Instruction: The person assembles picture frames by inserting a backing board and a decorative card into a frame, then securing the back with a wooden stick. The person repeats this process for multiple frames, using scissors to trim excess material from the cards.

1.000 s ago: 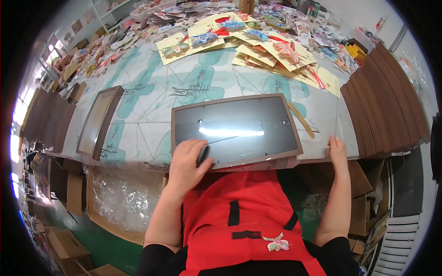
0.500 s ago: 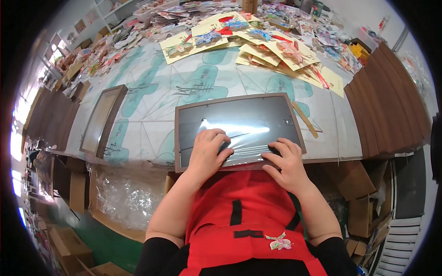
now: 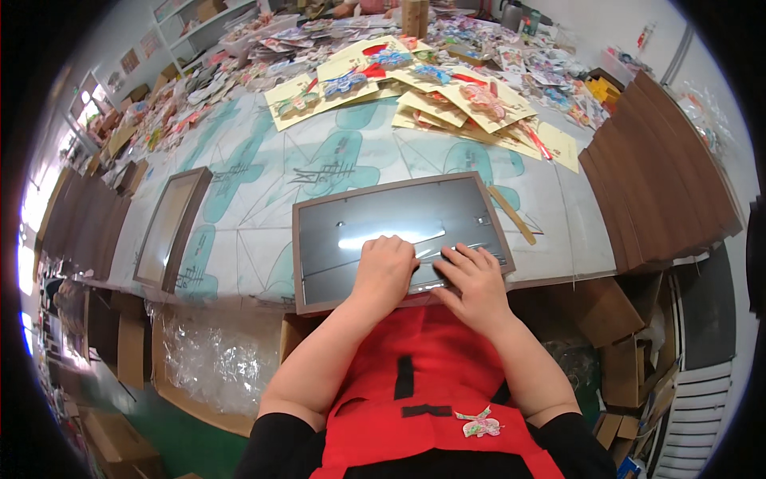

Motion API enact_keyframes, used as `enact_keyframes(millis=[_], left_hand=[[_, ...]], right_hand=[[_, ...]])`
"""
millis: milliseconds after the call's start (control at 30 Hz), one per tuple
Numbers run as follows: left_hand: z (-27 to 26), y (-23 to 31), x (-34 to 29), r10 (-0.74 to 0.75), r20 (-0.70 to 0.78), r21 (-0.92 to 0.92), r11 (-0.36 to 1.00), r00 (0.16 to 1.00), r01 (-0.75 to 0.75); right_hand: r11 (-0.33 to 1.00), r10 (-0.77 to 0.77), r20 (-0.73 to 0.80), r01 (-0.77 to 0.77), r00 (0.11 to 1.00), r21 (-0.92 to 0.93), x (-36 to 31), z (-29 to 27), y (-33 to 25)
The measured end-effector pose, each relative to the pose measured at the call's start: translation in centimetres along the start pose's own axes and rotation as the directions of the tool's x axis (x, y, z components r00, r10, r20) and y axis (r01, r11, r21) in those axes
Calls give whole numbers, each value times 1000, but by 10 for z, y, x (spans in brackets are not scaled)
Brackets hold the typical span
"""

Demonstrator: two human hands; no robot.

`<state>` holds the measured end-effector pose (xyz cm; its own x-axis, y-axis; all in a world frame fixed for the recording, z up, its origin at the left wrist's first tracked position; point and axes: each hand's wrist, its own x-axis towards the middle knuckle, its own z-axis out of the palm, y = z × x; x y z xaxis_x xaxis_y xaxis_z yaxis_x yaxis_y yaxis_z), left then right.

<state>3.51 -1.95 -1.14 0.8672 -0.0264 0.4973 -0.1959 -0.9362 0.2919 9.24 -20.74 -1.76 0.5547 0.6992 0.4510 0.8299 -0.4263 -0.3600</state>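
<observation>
In front of me a brown picture frame (image 3: 298,254) lies at the near table edge, its near side against my red apron. Its dark panel (image 3: 323,227) looks glossy and shows a bright reflection, with clear film wrinkles near my hands. On the panel's near middle rests my left hand (image 3: 387,273), fingers curled and closed; whatever they grip is hidden. My right hand (image 3: 472,286) lies just right of it on the near right part of the panel, fingers bent but apart, thumb separate.
A second brown frame (image 3: 201,203) lies to the left. Stacks of brown frames (image 3: 650,180) stand at right and far left. Yellowish cards (image 3: 291,104) with colourful butterfly-like ornaments lie beyond, near a heap of packets. A wooden strip (image 3: 512,215) is beside the frame. Below sits a box of clear plastic (image 3: 211,355).
My left hand has moved right along the panel, closer to my right hand, and its fingers have curled in. The whole view has shifted slightly.
</observation>
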Motion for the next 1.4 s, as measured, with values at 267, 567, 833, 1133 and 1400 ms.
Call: enact_keyframes(millis=[267,567,833,1133,1400], left_hand=[[3,-6,-2,-17,28,-105,994,999,20],[3,-3,-2,-40,-11,-152,988,999,37],[-2,11,17,-20,30,-54,998,999,22],[59,23,86,289,205,145,936,935,-321],[49,27,91,221,205,-342,929,954,-142]], right_hand=[[932,357,-183,-335,916,141,-2,-22,44],[972,183,-30,-186,983,-141,-1,-40,52],[880,293,-166,-334,942,-337,14,-25,53],[885,461,-198,-432,865,175,7,-17,60],[712,661,-25,-617,750,336,1,-9,78]])
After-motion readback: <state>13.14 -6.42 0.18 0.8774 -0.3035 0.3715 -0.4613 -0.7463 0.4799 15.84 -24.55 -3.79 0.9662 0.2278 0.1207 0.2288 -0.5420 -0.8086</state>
